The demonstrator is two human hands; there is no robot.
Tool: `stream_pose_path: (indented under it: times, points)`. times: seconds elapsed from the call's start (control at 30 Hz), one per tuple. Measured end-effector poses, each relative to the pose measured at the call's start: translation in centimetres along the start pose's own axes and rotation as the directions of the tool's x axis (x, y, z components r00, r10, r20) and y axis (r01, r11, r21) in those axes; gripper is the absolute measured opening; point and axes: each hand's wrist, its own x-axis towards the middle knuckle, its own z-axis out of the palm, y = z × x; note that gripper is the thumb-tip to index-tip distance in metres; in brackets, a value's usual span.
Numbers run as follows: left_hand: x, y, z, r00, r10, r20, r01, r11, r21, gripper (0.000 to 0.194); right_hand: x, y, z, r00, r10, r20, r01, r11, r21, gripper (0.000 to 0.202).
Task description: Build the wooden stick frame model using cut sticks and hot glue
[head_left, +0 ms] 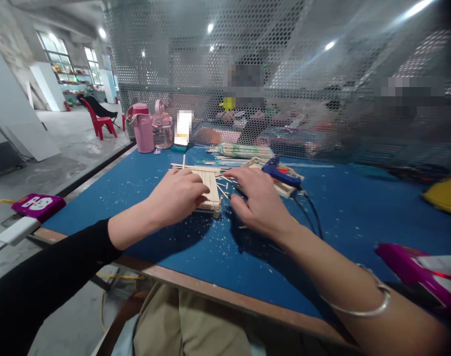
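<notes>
A small structure of pale wooden sticks (209, 184) lies on the blue tabletop, its sticks set side by side like a panel. My left hand (179, 195) rests over its left part, fingers curled down onto it and partly hiding it. To the right, my right hand (255, 198) hovers by the structure with thumb and forefinger apart and nothing seen between them. Short cut pieces of stick (225, 187) are scattered between the two hands. Just beyond my right hand lies a blue glue gun (280, 173), on or against a wooden stick frame (284, 189).
Bundled sticks (243, 150) lie at the back, before a perforated metal screen (195, 64). A pink flask (143, 128), a pink-lidded bottle (162, 128) and a lit phone (183, 127) stand back left. Purple power strips (38, 206) flank the table; a black cable (314, 212) trails right.
</notes>
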Motion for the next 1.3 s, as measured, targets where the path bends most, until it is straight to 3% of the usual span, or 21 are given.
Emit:
stream_pose_path:
  times: [0.07,0.13,0.2,0.23,0.4,0.57,0.73,1.3]
  points:
    - [-1.0,-0.8,-0.3,0.967,-0.138,-0.213,0.112,0.985,-0.13,0.019,0.0,0.1,-0.1,1.0,0.02,-0.019,-0.02,1.0,0.002,0.033]
    - [-2.2,-1.7,-0.2,0.87,-0.342,-0.355,0.25,0.927,-0.279,0.022,0.0,-0.3,-0.1,1.0,0.004,-0.012,-0.004,1.0,-0.009,0.027]
    - [-3.3,-2.5,0.4,0.794,-0.494,-0.355,0.351,0.849,-0.396,0.023,0.3,-1.0,0.0,0.998,-0.05,0.029,0.051,0.998,-0.046,0.024]
    - [-3.8,-2.8,0.8,0.78,-0.539,-0.317,0.384,0.813,-0.439,0.023,0.5,-1.5,0.1,0.994,-0.083,0.064,0.088,0.993,-0.073,0.023]
    - [-5.0,-2.7,2.3,0.803,-0.597,0.0,0.485,0.652,-0.583,0.02,1.9,-3.8,1.1,0.953,-0.173,0.248,0.228,0.95,-0.215,0.021]
    - [-5.4,-2.1,2.5,0.833,-0.513,0.208,0.506,0.553,-0.662,0.021,2.6,-4.5,2.1,0.941,-0.187,0.283,0.266,0.924,-0.274,0.023]
    - [-5.3,-1.9,3.0,0.842,-0.492,0.223,0.513,0.598,-0.616,0.014,2.3,-4.1,2.5,0.942,-0.176,0.285,0.249,0.937,-0.244,0.024]
    - [-5.2,-1.8,3.1,0.811,-0.533,0.241,0.554,0.568,-0.609,0.009,1.9,-4.0,2.6,0.975,-0.095,0.201,0.13,0.976,-0.172,0.02]
